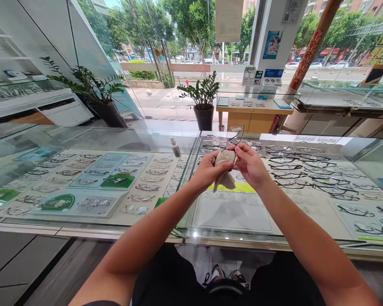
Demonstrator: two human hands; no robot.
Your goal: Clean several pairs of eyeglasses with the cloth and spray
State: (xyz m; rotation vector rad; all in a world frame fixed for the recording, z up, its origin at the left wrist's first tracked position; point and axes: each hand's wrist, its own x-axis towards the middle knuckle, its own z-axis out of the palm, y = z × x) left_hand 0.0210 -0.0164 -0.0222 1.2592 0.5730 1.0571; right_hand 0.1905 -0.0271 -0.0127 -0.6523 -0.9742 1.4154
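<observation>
Between my two hands, above the glass counter, is a pair of eyeglasses (235,135) with a thin dark frame; one lens sticks up beyond my fingers. My left hand (211,167) is closed on a beige cleaning cloth (225,159), which wraps the near lens and hangs down below. The fingers of my right hand (249,165) pinch the frame at its right side. A white spray bottle (175,147) stands on the counter to the left of my hands.
Under the glass of the display counter (232,212) lie many rows of eyeglasses (290,165). Across the counter stand a potted plant (204,102) and a wooden display table (252,110). Another potted plant (98,91) is at the left, before the large windows.
</observation>
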